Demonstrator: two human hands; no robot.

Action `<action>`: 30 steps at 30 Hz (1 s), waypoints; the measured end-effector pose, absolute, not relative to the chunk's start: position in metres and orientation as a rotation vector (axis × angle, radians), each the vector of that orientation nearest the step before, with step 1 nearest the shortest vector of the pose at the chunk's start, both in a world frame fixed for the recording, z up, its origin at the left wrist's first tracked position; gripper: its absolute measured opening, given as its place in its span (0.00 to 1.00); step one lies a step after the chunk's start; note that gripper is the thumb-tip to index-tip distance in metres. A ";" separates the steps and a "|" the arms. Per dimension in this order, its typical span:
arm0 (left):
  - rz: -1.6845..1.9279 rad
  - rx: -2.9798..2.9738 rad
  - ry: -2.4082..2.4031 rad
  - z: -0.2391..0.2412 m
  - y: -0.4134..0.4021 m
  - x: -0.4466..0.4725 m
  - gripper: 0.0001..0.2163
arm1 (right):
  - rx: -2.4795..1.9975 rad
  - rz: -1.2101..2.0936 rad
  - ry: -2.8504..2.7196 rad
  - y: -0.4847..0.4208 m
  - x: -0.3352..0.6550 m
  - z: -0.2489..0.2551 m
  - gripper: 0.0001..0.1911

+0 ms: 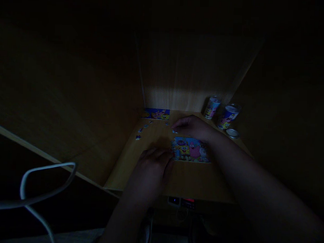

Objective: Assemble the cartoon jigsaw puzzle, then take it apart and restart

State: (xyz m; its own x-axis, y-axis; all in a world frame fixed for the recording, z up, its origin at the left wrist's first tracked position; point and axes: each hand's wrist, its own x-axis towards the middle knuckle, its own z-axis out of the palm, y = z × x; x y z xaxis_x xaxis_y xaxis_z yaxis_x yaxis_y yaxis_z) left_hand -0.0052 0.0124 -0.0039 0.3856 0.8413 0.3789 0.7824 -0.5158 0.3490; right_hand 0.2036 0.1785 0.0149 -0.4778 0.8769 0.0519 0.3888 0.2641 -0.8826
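A colourful cartoon jigsaw puzzle (193, 150), partly put together, lies on a small wooden desk (149, 177). My left hand (152, 163) rests on the desk at the puzzle's left edge, fingers curled down against it. My right hand (192, 128) reaches past the puzzle's far edge, with its fingertips pinched on a small blue puzzle piece (174, 131). Several loose pieces (140, 132) lie scattered to the far left. The scene is very dark.
A printed reference picture (156, 114) lies at the desk's far left corner. Two cartoon-printed tins (227, 116) stand at the far right with a round lid (232, 133) beside them. Wooden walls enclose the desk. A white cable (42, 188) loops at lower left.
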 end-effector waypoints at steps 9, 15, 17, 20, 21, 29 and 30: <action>0.785 2.504 1.481 -0.005 0.012 -0.006 0.08 | -1.185 1.230 -2.016 0.177 0.204 0.014 0.07; 0.784 2.506 1.487 -0.003 0.012 -0.006 0.07 | -1.224 1.122 -2.104 0.179 0.205 0.014 0.05; 0.782 2.511 1.487 -0.003 0.012 -0.006 0.07 | -1.236 1.104 -2.130 0.180 0.205 0.015 0.05; 0.770 2.523 1.486 -0.003 0.012 -0.005 0.07 | -1.240 1.097 -2.169 0.179 0.204 0.015 0.05; 0.772 2.526 1.484 -0.003 0.012 -0.005 0.07 | -1.240 1.093 -2.179 0.179 0.204 0.015 0.04; 0.788 2.516 1.482 -0.005 0.012 -0.005 0.08 | -1.230 1.051 -2.227 0.177 0.204 0.014 0.03; 0.788 2.515 1.485 -0.005 0.012 -0.006 0.08 | -1.227 1.040 -2.233 0.177 0.204 0.014 0.03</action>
